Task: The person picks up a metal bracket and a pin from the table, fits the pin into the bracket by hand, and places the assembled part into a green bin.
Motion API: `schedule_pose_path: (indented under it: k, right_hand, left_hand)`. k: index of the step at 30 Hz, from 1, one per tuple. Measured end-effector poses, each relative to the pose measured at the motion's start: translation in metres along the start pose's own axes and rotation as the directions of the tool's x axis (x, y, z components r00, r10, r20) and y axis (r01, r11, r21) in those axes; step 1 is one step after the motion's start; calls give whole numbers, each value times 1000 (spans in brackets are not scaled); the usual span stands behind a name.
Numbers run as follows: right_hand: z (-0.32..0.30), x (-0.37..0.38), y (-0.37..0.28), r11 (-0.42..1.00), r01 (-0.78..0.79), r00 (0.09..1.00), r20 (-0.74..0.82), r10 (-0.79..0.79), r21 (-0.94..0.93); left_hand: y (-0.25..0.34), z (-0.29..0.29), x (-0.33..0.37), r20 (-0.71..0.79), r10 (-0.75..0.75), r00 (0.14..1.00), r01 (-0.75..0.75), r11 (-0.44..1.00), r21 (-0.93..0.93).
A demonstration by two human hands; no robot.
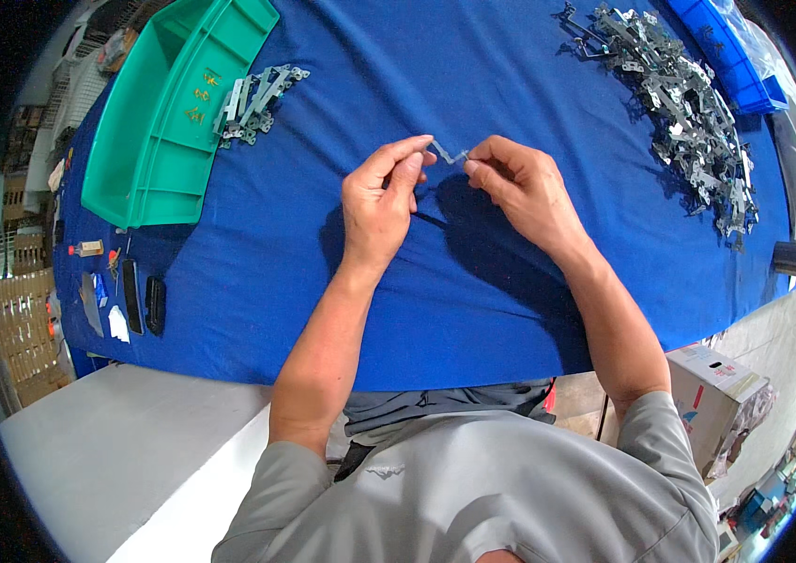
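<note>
A small bent metal bracket [450,156] is held up over the blue cloth, stretched between my two hands. My left hand [383,194] pinches its left end between thumb and fingers. At its right end, the thumb and forefinger of my right hand [524,188] close on it. Fingers cover both ends of the bracket. To the far left lies a small pile of similar metal brackets [257,101], beside a green plastic bin. A much bigger heap of metal brackets [694,117] spreads over the cloth at the far right.
The green bin [165,211] stands at the left and a blue bin [734,61] at the far right. Blue cloth [473,328] covers the table. A small bottle [86,249] and a dark case [155,305] lie at the left edge. A cardboard box [712,389] stands below right.
</note>
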State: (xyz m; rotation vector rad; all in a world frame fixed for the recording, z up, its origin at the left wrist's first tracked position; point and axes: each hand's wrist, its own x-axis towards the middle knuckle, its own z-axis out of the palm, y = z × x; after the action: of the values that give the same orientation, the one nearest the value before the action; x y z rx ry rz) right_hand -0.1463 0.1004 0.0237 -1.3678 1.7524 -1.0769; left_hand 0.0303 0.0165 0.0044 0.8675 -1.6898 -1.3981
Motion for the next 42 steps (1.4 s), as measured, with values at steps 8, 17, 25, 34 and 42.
schedule_pose_path:
  k: [8, 17, 25, 34, 42]
  right_hand:
    - [4, 2, 3, 921, -119, 993, 44, 111, 370]
    - [-2, 4, 4, 855, -185, 982, 133, 138, 485]
    - [-4, 2, 0, 885, -110, 990, -28, 137, 453]
    - [7, -1, -1, 974, -10, 1000, -6, 12, 224]
    - [4, 1, 7, 999, 54, 997, -59, -54, -4]
  left_hand:
    - [-6, -1, 3, 65, 267, 962, -273, 955, 119]
    - [0, 1, 2, 107, 264, 959, -276, 954, 114]
    - [-2, 0, 0, 8, -31, 999, 31, 1000, 1]
    - [-7, 0, 2, -30, -41, 999, 35, 985, -172]
    - [-2, 0, 0, -7, 70, 998, -70, 998, 3]
